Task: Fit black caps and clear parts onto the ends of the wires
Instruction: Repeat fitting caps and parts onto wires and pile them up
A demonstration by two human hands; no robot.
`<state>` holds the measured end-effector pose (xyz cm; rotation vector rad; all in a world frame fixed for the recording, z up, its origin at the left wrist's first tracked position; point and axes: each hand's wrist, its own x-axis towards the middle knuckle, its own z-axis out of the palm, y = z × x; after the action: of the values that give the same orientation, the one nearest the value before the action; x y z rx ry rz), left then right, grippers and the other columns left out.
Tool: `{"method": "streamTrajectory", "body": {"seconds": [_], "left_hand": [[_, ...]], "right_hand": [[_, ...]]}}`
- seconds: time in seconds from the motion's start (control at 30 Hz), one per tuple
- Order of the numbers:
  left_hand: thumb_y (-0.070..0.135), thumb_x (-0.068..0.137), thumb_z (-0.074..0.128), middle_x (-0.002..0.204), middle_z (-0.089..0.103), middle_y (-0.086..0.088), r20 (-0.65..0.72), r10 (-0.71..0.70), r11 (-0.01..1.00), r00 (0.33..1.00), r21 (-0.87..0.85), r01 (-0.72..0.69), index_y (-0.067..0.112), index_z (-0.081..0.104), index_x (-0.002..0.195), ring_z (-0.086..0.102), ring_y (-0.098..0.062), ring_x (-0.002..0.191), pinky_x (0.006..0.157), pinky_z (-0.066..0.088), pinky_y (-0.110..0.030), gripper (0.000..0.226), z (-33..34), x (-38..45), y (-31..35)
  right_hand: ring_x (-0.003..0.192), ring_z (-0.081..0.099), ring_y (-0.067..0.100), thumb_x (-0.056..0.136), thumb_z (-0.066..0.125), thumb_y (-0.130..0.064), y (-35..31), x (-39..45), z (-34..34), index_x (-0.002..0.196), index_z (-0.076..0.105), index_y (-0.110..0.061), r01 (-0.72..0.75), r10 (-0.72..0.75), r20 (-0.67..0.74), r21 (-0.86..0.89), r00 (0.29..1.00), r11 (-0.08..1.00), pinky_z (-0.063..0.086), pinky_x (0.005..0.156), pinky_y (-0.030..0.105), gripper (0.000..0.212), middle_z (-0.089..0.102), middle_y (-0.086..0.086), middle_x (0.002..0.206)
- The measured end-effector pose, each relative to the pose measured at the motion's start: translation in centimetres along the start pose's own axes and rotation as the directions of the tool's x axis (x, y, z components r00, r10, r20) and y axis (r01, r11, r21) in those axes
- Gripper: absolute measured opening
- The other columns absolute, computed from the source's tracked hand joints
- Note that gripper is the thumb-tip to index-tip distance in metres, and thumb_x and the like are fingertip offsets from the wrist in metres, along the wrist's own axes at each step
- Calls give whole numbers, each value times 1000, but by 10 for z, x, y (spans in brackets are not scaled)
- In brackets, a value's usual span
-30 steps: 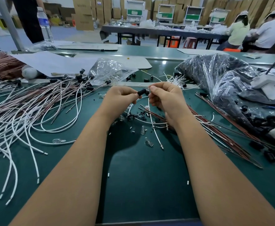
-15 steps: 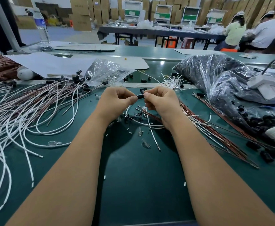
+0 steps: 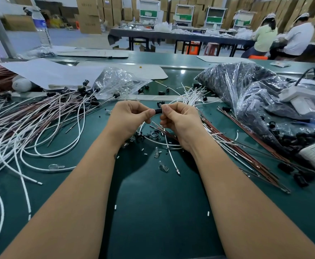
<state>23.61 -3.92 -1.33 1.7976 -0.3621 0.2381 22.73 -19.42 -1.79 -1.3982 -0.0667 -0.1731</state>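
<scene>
Left hand: the left hand point(image 3: 129, 117) has its fingers curled and pinches the left end of a black cap point(image 3: 158, 111).
Right hand: the right hand point(image 3: 179, 120) pinches the cap's right end, fingers curled.
Black cap: held level between both hands, above the green table point(image 3: 162, 206), just past its middle.
White wire: a white wire point(image 3: 169, 152) runs from under the right hand toward 6 o'clock on the table.
Clear parts: loose clear parts point(image 3: 163, 167) lie near the wire's end.
Wire heap: capped wires point(image 3: 31, 124) spread at 9 o'clock.
Bags: a clear bag point(image 3: 118, 82) at 11 o'clock; a bag of black caps point(image 3: 255, 94) at 2 o'clock.
</scene>
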Motion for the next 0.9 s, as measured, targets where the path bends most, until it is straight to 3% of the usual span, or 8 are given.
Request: {"method": "streamTrajectory", "body": {"seconds": [0.3,0.57,0.77,0.9], "left_hand": [[17,82,74,56,66,7,-18,-5,998,1000,-67,3,20,71,70,57,-9,60,72,47,-27,13,3,1,-5],[17,84,72,55,66,8,-18,-15,993,1000,-115,13,17,71,73,50,2,46,51,39,-9,11,5,-1,-5],[16,82,74,60,67,4,-72,49,999,996,-12,-50,15,73,75,58,-5,57,63,49,-19,7,10,1,1],[19,87,70,60,66,7,-52,72,994,996,84,-68,21,73,76,53,-6,54,57,44,-20,11,9,1,11]], "right_hand": [[55,55,15,95,56,-8,1,0,1,80,58,-7,31,-31,27,20,999,999,51,59,25,16,60,5,63],[55,61,16,97,52,-8,-1,-3,2,83,59,-5,46,-45,64,-17,997,999,53,57,25,16,65,4,61],[61,66,17,97,53,-8,-1,-4,4,89,61,-3,78,-78,10,-18,997,997,55,59,25,12,68,9,70],[62,66,15,91,61,-3,-5,-3,4,94,61,-5,98,-98,-14,-29,995,995,53,60,23,4,68,9,75]]}}
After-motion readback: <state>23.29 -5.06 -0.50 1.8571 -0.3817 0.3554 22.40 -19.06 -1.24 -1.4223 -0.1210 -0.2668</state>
